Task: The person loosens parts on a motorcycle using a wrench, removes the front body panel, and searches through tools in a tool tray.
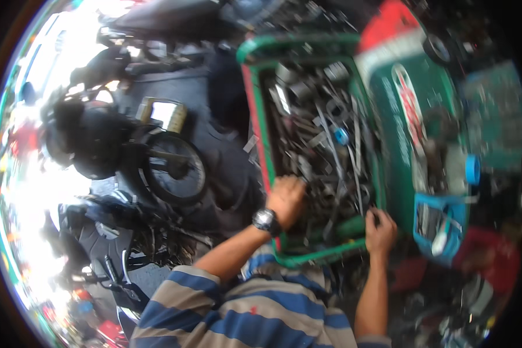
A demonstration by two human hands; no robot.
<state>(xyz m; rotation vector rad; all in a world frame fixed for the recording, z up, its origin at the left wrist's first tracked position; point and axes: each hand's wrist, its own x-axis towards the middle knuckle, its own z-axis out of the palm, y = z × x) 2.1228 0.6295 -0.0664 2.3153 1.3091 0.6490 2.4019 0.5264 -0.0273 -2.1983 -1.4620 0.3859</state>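
A green tray [319,254] with a red left edge stands in front of me, filled with a jumble of metal tools and parts [313,139]. My left hand [287,200], with a watch on its wrist, reaches over the left edge near the front. Its fingertips are blurred and partly lost among the tools. At the front right corner is my right hand [381,233], its fingers curled and the thumb close to them. Whatever they hold, if anything, is too small to make out. A blue ring-shaped piece [341,136] lies among the long tools.
A green surface with a red and white end [388,87] adjoins the tray's right side. Beyond it are a blue container [441,226] with items inside and a blue roll [472,169]. Motorcycles, one with a visible wheel [177,168], stand at left near a yellowish box [162,113].
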